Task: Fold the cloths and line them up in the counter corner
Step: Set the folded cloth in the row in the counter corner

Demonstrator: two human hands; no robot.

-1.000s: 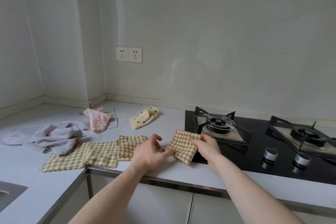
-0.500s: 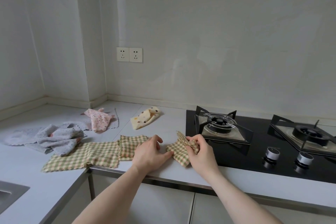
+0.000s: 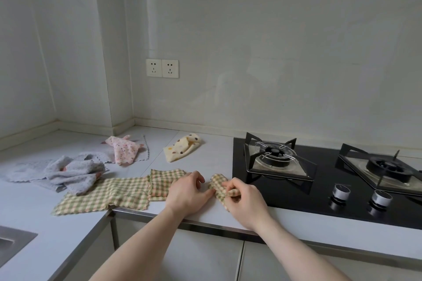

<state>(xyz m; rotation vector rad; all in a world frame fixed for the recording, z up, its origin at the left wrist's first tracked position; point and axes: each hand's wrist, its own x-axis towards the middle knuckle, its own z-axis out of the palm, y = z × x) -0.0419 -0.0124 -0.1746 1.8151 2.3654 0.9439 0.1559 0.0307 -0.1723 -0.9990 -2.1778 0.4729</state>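
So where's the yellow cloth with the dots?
The yellow dotted cloth lies bunched up on the counter toward the back wall, between the pink floral cloth on its left and the gas stove on its right.

Small folded cloth (image 3: 218, 186): green/peach gingham check. Two flat cloths at its 9 o'clock, (image 3: 163, 181) & (image 3: 107, 194): same check. Crumpled cloth (image 3: 73, 172) at 9: pale grey. Cloth (image 3: 122, 148) at 10: pink w/ small dots. Cloth (image 3: 182, 147) at 11: cream-yellow w/ brown & orange dots. Desk (image 3: 34, 217): white. Hob (image 3: 319, 194): black, silver knobs (image 3: 341, 191).
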